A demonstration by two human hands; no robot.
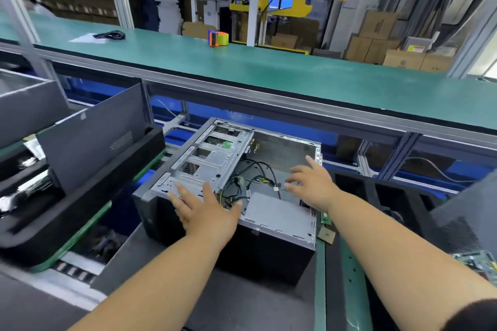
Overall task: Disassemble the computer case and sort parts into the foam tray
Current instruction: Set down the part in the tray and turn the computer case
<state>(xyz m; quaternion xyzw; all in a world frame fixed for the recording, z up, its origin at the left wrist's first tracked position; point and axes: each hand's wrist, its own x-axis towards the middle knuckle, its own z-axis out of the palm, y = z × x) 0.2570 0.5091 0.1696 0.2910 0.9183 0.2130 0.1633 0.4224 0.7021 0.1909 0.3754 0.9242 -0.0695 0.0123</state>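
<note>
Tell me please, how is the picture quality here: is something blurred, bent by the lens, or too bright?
In the head view, the open computer case and both hands, left hand and right hand, are fairly sharp; the foam tray at the left edge is smeared; the green bench bows from wide-angle distortion; the blue windows behind glow overbright.

— What does the person wear?
— Both forearms are bare. The left hand (204, 212) has a ring on one finger. At the right arm, a dark sleeve (473, 316) edge shows.
</note>
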